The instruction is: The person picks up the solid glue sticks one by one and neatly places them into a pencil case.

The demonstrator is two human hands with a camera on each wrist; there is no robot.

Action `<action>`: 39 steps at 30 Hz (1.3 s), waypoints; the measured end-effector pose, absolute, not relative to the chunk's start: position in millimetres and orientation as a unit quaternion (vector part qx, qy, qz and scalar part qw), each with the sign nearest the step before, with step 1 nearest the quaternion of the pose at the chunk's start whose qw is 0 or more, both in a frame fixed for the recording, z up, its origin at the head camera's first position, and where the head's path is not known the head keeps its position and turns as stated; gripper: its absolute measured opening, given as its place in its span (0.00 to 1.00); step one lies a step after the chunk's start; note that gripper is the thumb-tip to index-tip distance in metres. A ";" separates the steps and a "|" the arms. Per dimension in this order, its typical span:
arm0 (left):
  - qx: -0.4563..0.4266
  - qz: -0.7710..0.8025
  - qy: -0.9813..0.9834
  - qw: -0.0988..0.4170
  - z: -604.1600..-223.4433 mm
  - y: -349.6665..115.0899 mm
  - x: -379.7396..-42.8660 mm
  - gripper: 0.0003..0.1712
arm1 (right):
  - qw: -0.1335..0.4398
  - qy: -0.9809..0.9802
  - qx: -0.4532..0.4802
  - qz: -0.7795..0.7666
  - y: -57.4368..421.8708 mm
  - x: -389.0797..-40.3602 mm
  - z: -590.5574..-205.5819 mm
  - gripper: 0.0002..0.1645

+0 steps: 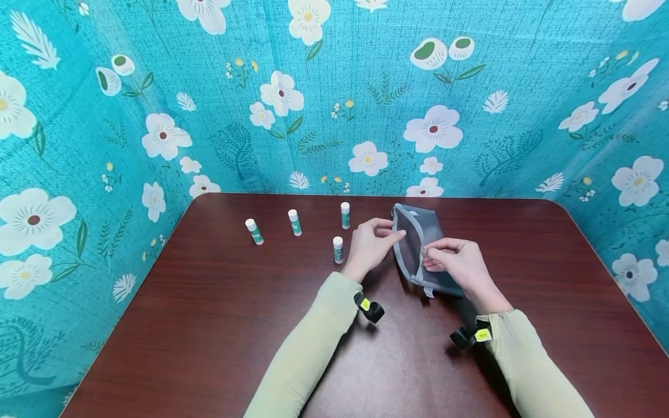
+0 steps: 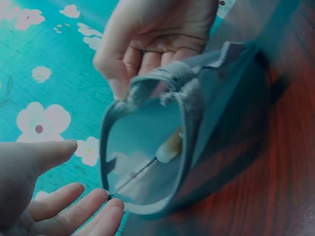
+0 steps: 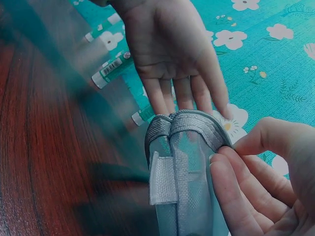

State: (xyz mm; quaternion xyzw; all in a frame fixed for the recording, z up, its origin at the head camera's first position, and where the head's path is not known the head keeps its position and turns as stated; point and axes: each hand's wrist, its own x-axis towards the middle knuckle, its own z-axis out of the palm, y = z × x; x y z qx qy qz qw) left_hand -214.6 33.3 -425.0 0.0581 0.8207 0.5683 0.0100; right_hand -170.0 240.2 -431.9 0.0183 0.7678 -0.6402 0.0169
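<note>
A grey mesh zip pouch (image 1: 431,223) stands with its mouth spread wide. My right hand (image 1: 456,261) pinches the near zipper edge between thumb and fingertips. At the opposite rim is my left hand (image 1: 370,244), its fingers extended and touching the edge; the left wrist view has its thumb apart from the fingers. Inside the pouch, in the left wrist view, lies a small white-ended item (image 2: 169,147), blurred and partly hidden. Several white-capped tubes with green labels, like glue sticks, lie left of the pouch, among them one tube (image 1: 338,250) beside my left wrist.
The tubes at the back include one at the far left (image 1: 254,231), another (image 1: 295,222) and a third (image 1: 345,215). All is on a dark reddish wooden table (image 1: 209,337). A blue flowered cloth (image 1: 334,116) hangs behind and at both sides.
</note>
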 end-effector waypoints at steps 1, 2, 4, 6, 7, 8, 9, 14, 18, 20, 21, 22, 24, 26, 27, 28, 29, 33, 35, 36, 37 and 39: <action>0.060 0.570 0.820 0.007 -423.5 32.9 -214.6 0.24 | 0.017 0.767 0.018 -0.641 240.5 -170.1 -432.0 0.19; 0.063 0.571 0.819 0.004 -422.3 32.4 -214.7 0.24 | 0.018 0.767 0.018 -0.641 240.7 -170.3 -432.2 0.19; 0.067 0.575 0.815 -0.001 -419.2 31.3 -214.5 0.23 | 0.018 0.767 0.018 -0.642 241.1 -170.5 -432.4 0.20; 0.073 0.578 0.813 -0.006 -415.5 29.9 -213.9 0.22 | 0.017 0.767 0.017 -0.641 241.0 -170.1 -432.1 0.20; 0.075 0.579 0.812 -0.009 -413.5 29.2 -213.4 0.22 | 0.017 0.767 0.017 -0.641 241.1 -170.1 -432.0 0.20; 0.077 0.581 0.810 -0.011 -411.2 28.3 -212.8 0.21 | 0.016 0.767 0.017 -0.641 241.1 -170.0 -431.9 0.20; 0.079 0.583 0.809 -0.013 -408.6 27.3 -212.0 0.21 | 0.016 0.767 0.016 -0.641 241.1 -169.9 -431.8 0.20; 0.086 0.602 0.794 -0.013 -398.4 22.1 -211.1 0.21 | 0.013 0.766 0.015 -0.643 241.4 -169.4 -431.4 0.20; 0.092 0.619 0.780 -0.021 -391.1 17.1 -211.2 0.20 | 0.013 0.763 0.012 -0.646 241.9 -169.0 -431.1 0.20; 0.096 0.622 0.776 -0.029 -387.4 14.2 -211.1 0.20 | 0.012 0.763 0.010 -0.646 242.2 -168.9 -431.1 0.20; 0.096 0.621 0.777 -0.033 -385.8 12.8 -211.0 0.21 | 0.012 0.763 0.009 -0.647 242.3 -168.9 -431.1 0.20; 0.097 0.621 0.777 -0.037 -384.2 11.3 -211.1 0.21 | 0.012 0.763 0.009 -0.647 242.5 -169.0 -431.1 0.19; 0.099 0.622 0.775 -0.045 -381.8 8.3 -211.8 0.22 | 0.012 0.763 0.008 -0.647 242.7 -169.1 -430.9 0.19; 0.104 0.624 0.773 -0.051 -378.5 5.1 -211.9 0.22 | 0.012 0.762 0.008 -0.647 242.7 -169.2 -430.6 0.19; 0.107 0.626 0.771 -0.054 -376.8 3.5 -211.9 0.22 | 0.013 0.762 0.008 -0.648 242.7 -169.1 -430.4 0.19; 0.109 0.628 0.768 -0.057 -375.5 1.8 -212.0 0.22 | 0.013 0.761 0.007 -0.648 242.8 -169.1 -430.3 0.19; 0.111 0.631 0.766 -0.060 -373.9 0.0 -211.9 0.21 | 0.013 0.761 0.006 -0.649 242.9 -169.0 -430.1 0.19; 0.114 0.638 0.759 -0.066 -367.3 -7.3 -211.2 0.21 | 0.013 0.758 0.002 -0.652 242.8 -168.4 -429.1 0.19; 0.114 0.640 0.756 -0.069 -364.8 -11.3 -211.3 0.21 | 0.013 0.758 0.002 -0.652 242.7 -168.3 -428.9 0.19; 0.114 0.641 0.756 -0.071 -363.9 -13.3 -211.5 0.21 | 0.013 0.758 0.002 -0.652 242.7 -168.3 -428.8 0.19; 0.113 0.642 0.755 -0.074 -363.2 -15.4 -211.9 0.21 | 0.013 0.758 0.002 -0.652 242.7 -168.4 -428.9 0.19; 0.111 0.641 0.756 -0.080 -362.3 -19.6 -212.6 0.21 | 0.012 0.759 0.002 -0.651 242.8 -168.4 -429.1 0.19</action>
